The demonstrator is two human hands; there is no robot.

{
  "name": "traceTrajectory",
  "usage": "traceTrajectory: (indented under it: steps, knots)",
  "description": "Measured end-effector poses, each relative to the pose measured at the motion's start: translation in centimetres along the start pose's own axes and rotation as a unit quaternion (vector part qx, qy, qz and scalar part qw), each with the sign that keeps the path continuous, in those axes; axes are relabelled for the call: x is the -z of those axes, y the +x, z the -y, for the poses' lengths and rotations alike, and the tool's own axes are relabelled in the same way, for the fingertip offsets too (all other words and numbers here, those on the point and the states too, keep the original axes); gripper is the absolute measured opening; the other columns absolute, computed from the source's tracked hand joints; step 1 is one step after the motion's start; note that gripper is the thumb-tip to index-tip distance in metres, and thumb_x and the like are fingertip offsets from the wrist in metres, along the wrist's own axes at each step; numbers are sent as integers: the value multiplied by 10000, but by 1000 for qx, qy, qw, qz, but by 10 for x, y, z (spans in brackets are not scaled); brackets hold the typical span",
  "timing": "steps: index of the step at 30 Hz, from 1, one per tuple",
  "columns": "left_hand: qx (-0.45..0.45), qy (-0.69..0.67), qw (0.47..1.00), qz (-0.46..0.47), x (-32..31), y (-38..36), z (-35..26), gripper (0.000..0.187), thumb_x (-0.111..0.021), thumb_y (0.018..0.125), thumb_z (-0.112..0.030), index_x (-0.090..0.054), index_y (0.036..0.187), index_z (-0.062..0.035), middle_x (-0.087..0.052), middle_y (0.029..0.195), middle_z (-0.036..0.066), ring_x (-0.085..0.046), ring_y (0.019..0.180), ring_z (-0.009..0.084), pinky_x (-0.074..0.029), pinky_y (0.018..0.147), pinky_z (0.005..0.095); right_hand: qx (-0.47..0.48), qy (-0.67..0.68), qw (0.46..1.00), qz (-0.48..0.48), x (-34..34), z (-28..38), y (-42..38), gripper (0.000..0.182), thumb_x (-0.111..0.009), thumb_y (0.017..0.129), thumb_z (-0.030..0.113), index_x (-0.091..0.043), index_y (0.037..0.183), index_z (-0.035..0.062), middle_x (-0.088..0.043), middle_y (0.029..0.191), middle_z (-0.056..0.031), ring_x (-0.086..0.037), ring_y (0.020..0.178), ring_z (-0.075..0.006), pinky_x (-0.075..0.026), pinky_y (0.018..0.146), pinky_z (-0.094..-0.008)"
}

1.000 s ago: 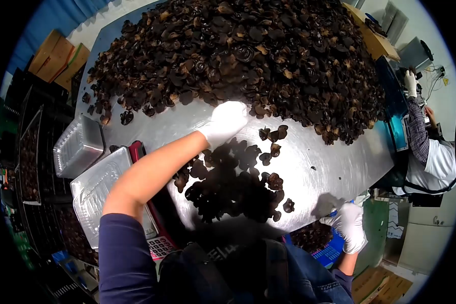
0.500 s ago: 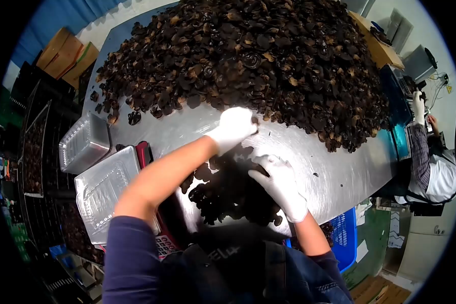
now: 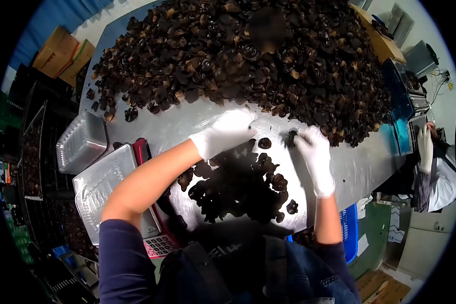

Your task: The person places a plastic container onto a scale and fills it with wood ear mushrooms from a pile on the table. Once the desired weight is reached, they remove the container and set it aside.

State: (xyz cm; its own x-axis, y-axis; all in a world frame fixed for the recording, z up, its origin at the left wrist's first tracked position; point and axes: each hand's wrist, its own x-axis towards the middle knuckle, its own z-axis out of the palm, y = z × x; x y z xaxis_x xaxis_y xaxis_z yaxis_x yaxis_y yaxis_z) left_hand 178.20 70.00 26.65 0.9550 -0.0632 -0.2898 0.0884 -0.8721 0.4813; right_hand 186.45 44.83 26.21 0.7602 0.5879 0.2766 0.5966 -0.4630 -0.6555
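A broad heap of dark wood ear mushrooms [image 3: 238, 66] covers the far part of the metal table [image 3: 359, 167]. Nearer my body lies a smaller spread of wood ear pieces [image 3: 233, 187], partly in shadow. My left hand [image 3: 224, 134], in a white glove, is above the bare strip between the two, fingers curled together; what they hold, if anything, is hidden. Also gloved in white, my right hand [image 3: 315, 152] is at the near edge of the heap, pinching a small dark wood ear piece [image 3: 292, 138] between thumb and fingers. A single loose piece [image 3: 264, 143] lies between my hands.
Clear plastic trays [image 3: 82, 144] and a lid-like tray [image 3: 106, 185] are on the left, beside a red scale with a keypad [image 3: 161, 245]. A blue basket [image 3: 350, 228] stands below the right edge. A co-worker's gloved hand [image 3: 424, 149] is at far right.
My right hand has moved from the small spread up and to the right, with a wood ear piece now in its fingers. My left hand has shifted slightly left. The co-worker's gloved hand is lower.
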Motion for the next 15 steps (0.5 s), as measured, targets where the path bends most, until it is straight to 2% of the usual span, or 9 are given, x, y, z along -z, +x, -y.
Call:
traceTrajectory:
  steps: [2, 3, 4, 6, 8, 11, 12, 14, 15]
  knots:
    - [-57, -8, 984, -171, -17, 22, -3, 381, -631, 845, -210, -616, 1182, -32, -641, 1093, 192, -617, 1017, 368, -501, 897, 436, -112, 121, 985, 60, 11, 15, -31, 243, -719, 804, 19, -716, 1045, 44, -647, 875, -57, -620, 772, -151, -500, 718, -276]
    - [-42, 3, 983, -177, -18, 30, -8, 378, -630, 848, -197, -613, 1185, -26, -632, 1093, 200, -616, 1021, 367, -505, 891, 432, -178, 177, 966, 58, 19, 26, -36, 288, -750, 806, 31, -718, 1091, 62, -634, 901, 1, -589, 796, -78, -480, 714, -227]
    - [-27, 14, 982, -185, -17, 39, -14, 375, -628, 850, -185, -609, 1187, -20, -623, 1093, 207, -616, 1026, 366, -510, 885, 427, -151, 166, 974, 15, 18, 18, -40, 224, -713, 857, 34, -705, 1081, 31, -628, 917, -1, -577, 805, -56, -472, 717, -199]
    - [20, 60, 984, -165, -27, 62, -17, 326, -624, 840, -139, -609, 1137, -6, -631, 1026, 193, -639, 975, 355, -531, 849, 409, -251, 250, 930, -96, 14, 7, -34, 173, -652, 909, 21, -684, 1077, -5, -622, 957, -19, -602, 814, -78, -488, 742, -207]
    - [56, 135, 968, -203, -35, 73, -14, 218, -642, 800, -87, -630, 1011, -30, -644, 983, 161, -668, 944, 317, -558, 808, 386, -161, 132, 970, -129, -2, -20, -27, 218, -611, 922, 16, -641, 1135, -20, -597, 1090, -93, -630, 957, -207, -501, 872, -296]
    - [-4, 110, 970, -217, -35, 60, 0, 120, -598, 820, -70, -631, 928, -30, -642, 934, 152, -666, 892, 323, -548, 764, 393, -115, 49, 988, -94, -20, -10, -14, 337, -651, 908, 124, -612, 1224, 16, -554, 1195, -143, -540, 1128, -256, -449, 974, -361]
    - [-36, 110, 969, -216, -35, 55, 5, 92, -579, 831, -87, -622, 893, -33, -636, 912, 160, -658, 854, 335, -536, 735, 413, -109, -23, 992, -61, -24, -5, -11, 296, -648, 903, 114, -635, 1183, 19, -549, 1204, -137, -587, 1031, -250, -484, 913, -352]
    - [-55, 95, 967, -228, -40, 37, 10, 92, -567, 851, -109, -624, 874, -42, -633, 879, 148, -650, 827, 336, -526, 736, 417, -194, 129, 972, 8, -23, 12, -12, 269, -681, 864, 104, -667, 1127, 47, -599, 1120, -108, -628, 903, -256, -520, 825, -347]
    - [-107, 68, 968, -215, -39, 24, 10, 92, -565, 856, -123, -617, 872, -48, -631, 875, 143, -644, 844, 333, -524, 747, 416, -26, 78, 996, 39, -26, 8, -21, 253, -696, 844, 104, -682, 1094, 64, -625, 1058, -96, -638, 855, -257, -529, 789, -343]
